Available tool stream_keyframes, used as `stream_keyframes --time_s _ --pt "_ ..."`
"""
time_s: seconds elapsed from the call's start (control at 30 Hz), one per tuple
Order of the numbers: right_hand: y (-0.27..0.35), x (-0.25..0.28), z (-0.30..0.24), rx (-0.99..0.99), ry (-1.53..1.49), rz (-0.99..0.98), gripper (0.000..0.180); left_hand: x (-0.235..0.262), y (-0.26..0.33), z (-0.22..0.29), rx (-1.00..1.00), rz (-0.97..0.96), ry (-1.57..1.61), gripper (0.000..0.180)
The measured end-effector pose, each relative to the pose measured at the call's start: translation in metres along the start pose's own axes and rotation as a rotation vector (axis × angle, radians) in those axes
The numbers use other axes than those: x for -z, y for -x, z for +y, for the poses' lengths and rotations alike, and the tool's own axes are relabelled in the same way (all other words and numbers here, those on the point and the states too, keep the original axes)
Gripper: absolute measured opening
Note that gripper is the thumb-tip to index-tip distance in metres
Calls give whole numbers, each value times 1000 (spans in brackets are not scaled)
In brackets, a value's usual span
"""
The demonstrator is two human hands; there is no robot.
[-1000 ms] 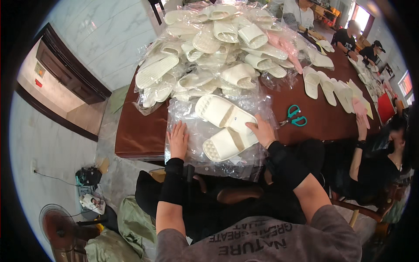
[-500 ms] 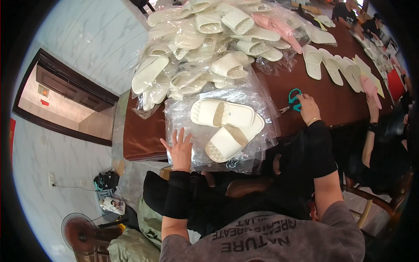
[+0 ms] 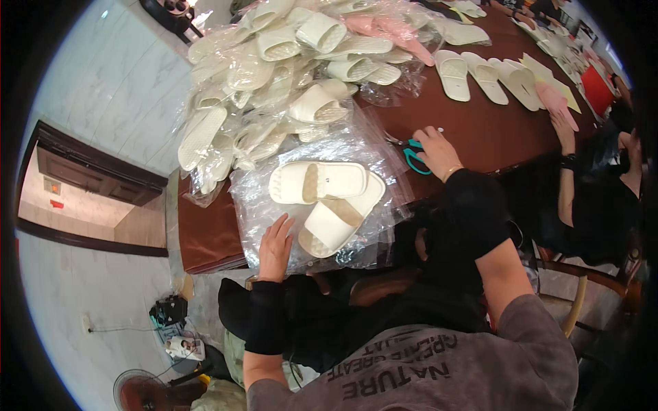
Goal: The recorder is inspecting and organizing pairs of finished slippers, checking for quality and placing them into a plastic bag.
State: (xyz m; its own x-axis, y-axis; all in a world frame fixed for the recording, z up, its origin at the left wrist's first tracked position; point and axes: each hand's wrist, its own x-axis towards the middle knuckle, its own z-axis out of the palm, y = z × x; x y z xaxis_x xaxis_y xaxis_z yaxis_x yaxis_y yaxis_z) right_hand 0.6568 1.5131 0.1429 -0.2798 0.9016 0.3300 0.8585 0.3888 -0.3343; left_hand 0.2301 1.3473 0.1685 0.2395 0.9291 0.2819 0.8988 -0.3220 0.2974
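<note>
Two cream slide slippers (image 3: 319,182) lie on a stack of clear plastic bags (image 3: 255,218) at the table's near edge, one partly overlapping the other. Beside them, on the left, my left hand (image 3: 275,250) rests on the bags with its fingers stretched out, holding nothing. My right hand (image 3: 439,154) is to the right of the bags, fingers curled over the teal handle of a pair of scissors (image 3: 416,164). The scissors' blades point left toward the bags, and part of the handle is hidden under my fingers.
A big heap of bagged white slippers (image 3: 274,75), with a pink one (image 3: 391,34) among them, covers the far left of the brown-covered table (image 3: 205,236). Single slippers (image 3: 452,75) stand in a row at the right. There, another person's hand (image 3: 563,131) touches a pink slipper (image 3: 554,103).
The view has shifted, so the scene sits further left. My left hand's spread fingers have drawn closer together. The scissors have turned under my right hand, whose fingers now curl over the handle.
</note>
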Motion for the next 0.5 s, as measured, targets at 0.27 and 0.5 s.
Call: stream_keyframes --time_s 0.27,0.5 --pt "0 -14 -13 -23 198 -94 49 2 -17 -10 -214 -99 0 26" --pt "0 2 -22 -322 -246 -76 43 -16 -23 -22 -97 -72 -46 9"
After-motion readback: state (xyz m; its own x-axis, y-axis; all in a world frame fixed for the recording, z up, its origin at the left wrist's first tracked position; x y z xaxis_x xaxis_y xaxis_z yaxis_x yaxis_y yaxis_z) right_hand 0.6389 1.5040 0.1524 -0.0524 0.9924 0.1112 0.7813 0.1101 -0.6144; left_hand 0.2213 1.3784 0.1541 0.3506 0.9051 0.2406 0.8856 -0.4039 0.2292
